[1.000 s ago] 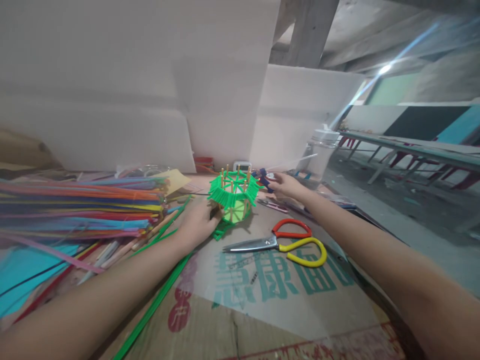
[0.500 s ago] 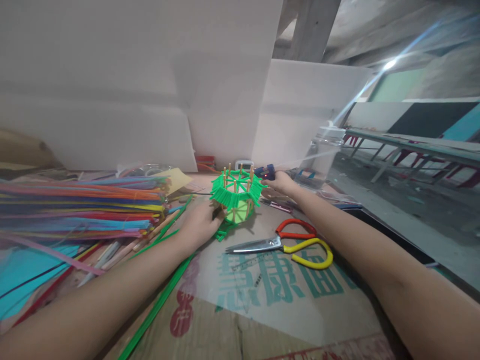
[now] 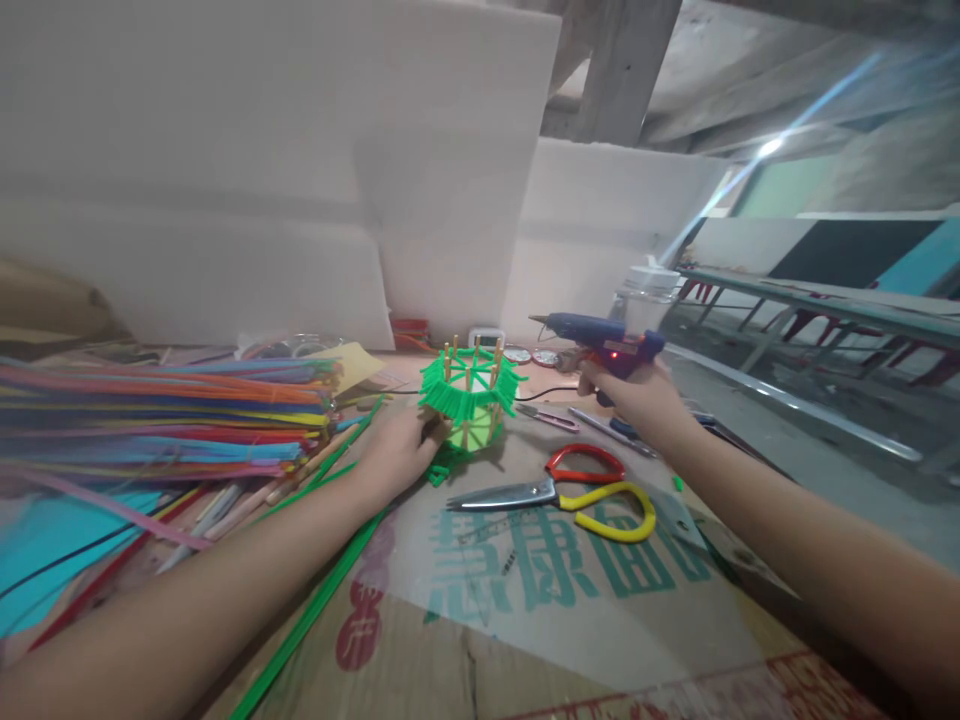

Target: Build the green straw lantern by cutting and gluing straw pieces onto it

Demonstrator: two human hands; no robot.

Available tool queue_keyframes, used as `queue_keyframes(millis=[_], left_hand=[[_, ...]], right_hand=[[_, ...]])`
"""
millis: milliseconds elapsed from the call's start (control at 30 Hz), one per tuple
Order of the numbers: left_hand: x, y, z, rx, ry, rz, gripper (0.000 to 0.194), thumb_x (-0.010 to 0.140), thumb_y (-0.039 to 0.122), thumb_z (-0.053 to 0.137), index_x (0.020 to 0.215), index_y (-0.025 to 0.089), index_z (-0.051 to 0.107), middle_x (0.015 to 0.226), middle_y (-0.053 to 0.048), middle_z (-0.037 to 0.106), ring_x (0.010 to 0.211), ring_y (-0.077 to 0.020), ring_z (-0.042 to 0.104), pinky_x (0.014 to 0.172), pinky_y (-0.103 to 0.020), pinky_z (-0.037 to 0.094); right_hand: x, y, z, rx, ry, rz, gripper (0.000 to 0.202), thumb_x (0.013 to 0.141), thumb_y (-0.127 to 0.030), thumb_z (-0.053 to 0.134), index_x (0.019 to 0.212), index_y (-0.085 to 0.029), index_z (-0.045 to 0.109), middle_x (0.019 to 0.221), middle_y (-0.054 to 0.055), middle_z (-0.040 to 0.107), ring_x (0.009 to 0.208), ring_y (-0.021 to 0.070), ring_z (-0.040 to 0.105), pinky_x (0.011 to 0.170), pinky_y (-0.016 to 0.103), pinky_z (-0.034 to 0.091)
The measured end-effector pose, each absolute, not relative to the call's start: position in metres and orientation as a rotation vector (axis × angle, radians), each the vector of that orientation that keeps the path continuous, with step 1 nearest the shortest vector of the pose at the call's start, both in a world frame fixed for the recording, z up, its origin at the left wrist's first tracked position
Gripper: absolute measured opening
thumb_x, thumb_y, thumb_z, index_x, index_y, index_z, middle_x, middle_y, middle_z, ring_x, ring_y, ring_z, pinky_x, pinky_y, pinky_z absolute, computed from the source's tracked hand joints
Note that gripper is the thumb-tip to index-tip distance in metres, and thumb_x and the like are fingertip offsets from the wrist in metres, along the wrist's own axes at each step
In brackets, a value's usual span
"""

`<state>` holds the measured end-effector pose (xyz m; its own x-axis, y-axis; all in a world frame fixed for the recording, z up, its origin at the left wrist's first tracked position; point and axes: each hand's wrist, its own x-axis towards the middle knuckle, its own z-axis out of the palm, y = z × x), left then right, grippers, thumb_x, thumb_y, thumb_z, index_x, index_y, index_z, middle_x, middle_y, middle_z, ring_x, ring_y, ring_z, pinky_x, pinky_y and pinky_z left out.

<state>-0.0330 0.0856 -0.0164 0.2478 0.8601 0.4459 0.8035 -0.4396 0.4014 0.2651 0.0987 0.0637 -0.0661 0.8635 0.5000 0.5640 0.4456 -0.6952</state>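
My right hand [image 3: 637, 395] is closed round the handle of a blue hot glue gun [image 3: 592, 330], lifted above the table with its nozzle pointing left and a small red light lit. My left hand [image 3: 397, 445] grips the lower left side of a small pavilion model [image 3: 472, 385]; some of its fingertips are hidden behind the model. The model stands upright, with a fringed green pipe-cleaner roof, thin wooden posts and a pale green base. In front of it lie scissors [image 3: 551, 492] with one red and one yellow handle.
Bundled coloured pipe cleaners [image 3: 165, 415] cover the left side. Green pipe cleaners [image 3: 315, 610] run beneath my left forearm. A clear bottle [image 3: 646, 295] stands behind the glue gun. Small pink-handled snips [image 3: 551, 418] and a pen lie beyond the scissors. White boards [image 3: 450, 200] rise behind.
My right hand has come up and to the right with the glue gun, which was low behind the model. My left hand has stayed at the model.
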Motion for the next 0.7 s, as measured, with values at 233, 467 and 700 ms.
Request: queue_keyframes(millis=[233,467,700], left_hand=[[-0.036,0.090,-0.018,2.419,1.733,0.907,0.025,0.091,0.031,0.045,0.076,0.019,0.061,0.081,-0.010,0.069,0.083,-0.0269,0.064,0.074,-0.035,0.047],[-0.050,0.108,-0.036,1.989,1.594,1.204,0.018,0.081,0.027,0.050,0.081,0.019,0.066,0.085,-0.007,0.074,0.084,-0.0251,0.068,0.080,-0.035,0.053],[-0.052,0.110,-0.031,1.924,1.532,1.218,0.015,0.070,0.019,0.055,0.079,0.020,0.067,0.080,-0.005,0.075,0.082,-0.0261,0.069,0.076,-0.036,0.058]], right_hand=[[0.251,0.062,0.052,-1.155,-1.756,0.529,0.027,0.077,-0.046,0.069,0.083,-0.020,0.066,0.078,0.006,0.070,0.070,0.0213,0.064,0.067,0.034,0.053],[0.250,0.059,0.054,-1.111,-1.793,0.559,0.025,0.078,-0.045,0.065,0.075,-0.021,0.062,0.083,0.007,0.069,0.080,0.0232,0.065,0.080,0.040,0.052],[0.251,0.059,0.051,-1.092,-1.788,0.553,0.023,0.080,-0.043,0.066,0.081,-0.020,0.064,0.081,0.006,0.069,0.075,0.0207,0.064,0.071,0.034,0.051]])
